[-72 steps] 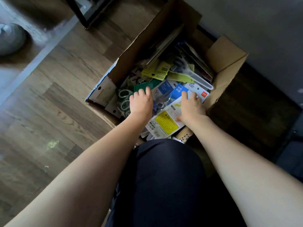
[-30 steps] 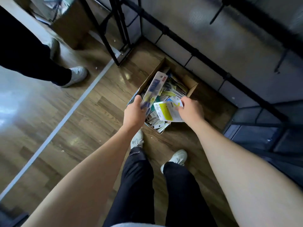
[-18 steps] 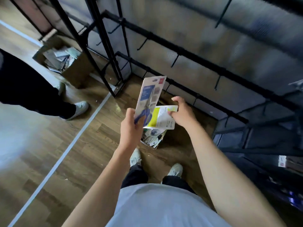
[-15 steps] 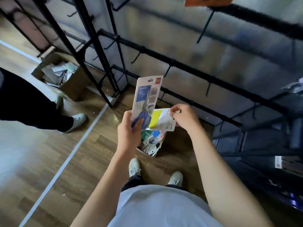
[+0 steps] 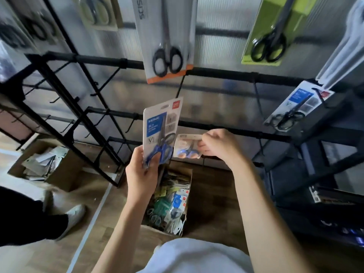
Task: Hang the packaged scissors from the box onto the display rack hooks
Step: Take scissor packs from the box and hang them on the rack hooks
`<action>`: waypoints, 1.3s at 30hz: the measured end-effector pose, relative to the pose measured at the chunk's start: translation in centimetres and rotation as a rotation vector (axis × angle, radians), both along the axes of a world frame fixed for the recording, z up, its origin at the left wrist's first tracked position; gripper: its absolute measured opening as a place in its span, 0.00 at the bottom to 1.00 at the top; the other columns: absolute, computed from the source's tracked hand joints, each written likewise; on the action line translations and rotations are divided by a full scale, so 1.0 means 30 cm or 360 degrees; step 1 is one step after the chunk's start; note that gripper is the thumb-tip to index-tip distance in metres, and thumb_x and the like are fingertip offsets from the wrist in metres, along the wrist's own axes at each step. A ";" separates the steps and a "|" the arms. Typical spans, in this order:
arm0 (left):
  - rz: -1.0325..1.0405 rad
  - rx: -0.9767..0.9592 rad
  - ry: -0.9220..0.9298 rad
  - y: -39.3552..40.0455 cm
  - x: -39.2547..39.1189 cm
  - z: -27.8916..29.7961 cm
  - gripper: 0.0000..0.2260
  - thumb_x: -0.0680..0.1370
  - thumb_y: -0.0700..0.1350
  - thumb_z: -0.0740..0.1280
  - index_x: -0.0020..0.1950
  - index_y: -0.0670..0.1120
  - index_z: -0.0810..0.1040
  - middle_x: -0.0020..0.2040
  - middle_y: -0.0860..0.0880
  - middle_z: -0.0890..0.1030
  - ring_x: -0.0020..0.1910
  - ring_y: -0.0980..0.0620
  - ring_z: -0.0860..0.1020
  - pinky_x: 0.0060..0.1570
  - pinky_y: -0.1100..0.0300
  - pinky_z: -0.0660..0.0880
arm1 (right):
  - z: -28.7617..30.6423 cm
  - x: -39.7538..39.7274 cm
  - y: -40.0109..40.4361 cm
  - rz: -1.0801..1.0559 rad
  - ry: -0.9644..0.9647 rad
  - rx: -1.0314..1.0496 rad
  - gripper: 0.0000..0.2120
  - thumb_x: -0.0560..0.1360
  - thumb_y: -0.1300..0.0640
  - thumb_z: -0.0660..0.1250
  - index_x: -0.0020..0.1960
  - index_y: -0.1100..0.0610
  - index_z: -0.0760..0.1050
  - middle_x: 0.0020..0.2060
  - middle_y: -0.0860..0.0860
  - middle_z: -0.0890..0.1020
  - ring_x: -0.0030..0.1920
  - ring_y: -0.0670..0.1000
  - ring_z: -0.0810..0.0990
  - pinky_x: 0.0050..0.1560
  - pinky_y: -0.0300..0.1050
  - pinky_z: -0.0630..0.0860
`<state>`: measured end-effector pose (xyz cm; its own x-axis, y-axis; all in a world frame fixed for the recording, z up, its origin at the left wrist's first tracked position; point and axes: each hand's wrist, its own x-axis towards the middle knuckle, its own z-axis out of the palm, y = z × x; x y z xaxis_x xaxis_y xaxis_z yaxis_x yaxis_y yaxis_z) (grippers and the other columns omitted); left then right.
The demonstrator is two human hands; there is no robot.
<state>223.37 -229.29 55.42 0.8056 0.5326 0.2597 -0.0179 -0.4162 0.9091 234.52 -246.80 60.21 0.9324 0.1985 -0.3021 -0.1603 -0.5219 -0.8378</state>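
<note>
At frame centre, before the display rack (image 5: 216,72) | left hand (image 5: 140,172) pinched tall scissors pack (image 5: 160,131) low; right hand (image 5: 218,144) fingers curled round small pack (image 5: 186,145) | likely light, stiff, slick card; grip edges, hang-hole clear.

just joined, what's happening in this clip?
A person is stocking a display rack with packaged scissors. The left hand holds a tall blue-handled scissors pack upright; the right hand grips a smaller pack beside it. Neither is on a hook yet. The open box of more packs sits on the floor below, and several packs already hang above.
</note>
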 end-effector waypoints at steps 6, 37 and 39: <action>-0.0188 -0.0149 -0.0025 -0.043 0.066 0.013 0.06 0.74 0.47 0.69 0.49 0.53 0.73 0.45 0.51 0.82 0.45 0.51 0.81 0.42 0.54 0.79 | 0.040 0.016 -0.124 0.0103 -0.0430 -0.0331 0.14 0.74 0.54 0.64 0.40 0.64 0.79 0.32 0.58 0.83 0.34 0.55 0.83 0.42 0.47 0.81; -0.1119 -0.0416 0.0235 -0.875 0.361 0.054 0.04 0.78 0.39 0.64 0.44 0.45 0.73 0.45 0.49 0.81 0.41 0.62 0.80 0.41 0.66 0.77 | -0.007 -0.078 -0.904 -0.0765 -0.0466 -0.0667 0.14 0.74 0.53 0.66 0.35 0.62 0.74 0.29 0.58 0.76 0.31 0.56 0.72 0.29 0.44 0.62; -0.1110 -0.0493 0.0285 -0.927 0.394 0.048 0.03 0.79 0.41 0.64 0.45 0.44 0.73 0.45 0.49 0.81 0.42 0.61 0.80 0.39 0.68 0.76 | -0.012 -0.078 -0.942 -0.0751 -0.0443 -0.0649 0.14 0.75 0.53 0.66 0.34 0.61 0.74 0.28 0.57 0.75 0.30 0.53 0.71 0.30 0.44 0.61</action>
